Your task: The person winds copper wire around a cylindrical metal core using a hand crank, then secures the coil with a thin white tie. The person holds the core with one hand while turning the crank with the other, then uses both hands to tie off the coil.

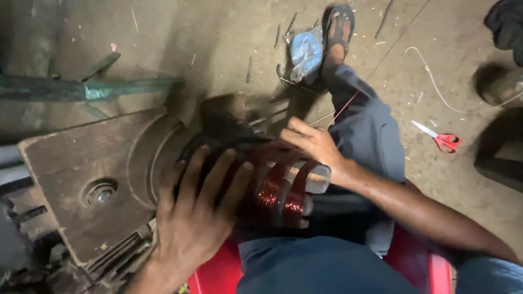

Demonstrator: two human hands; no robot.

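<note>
Both hands, left (199,209) and right (313,144), flat on red-copper coil former (283,190).

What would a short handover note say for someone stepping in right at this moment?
Left hand: spread flat, fingers pressing on the dark end of the coil former.
Right hand: open, fingers resting on top of the former near the copper wire coils.
The former is blurred and sits beside the wooden board of the winding machine.
Done: two bands of reddish wire are wound on.
Left: cannot tell how much more winding remains.
Red scissors lie on the floor to the right.
</note>
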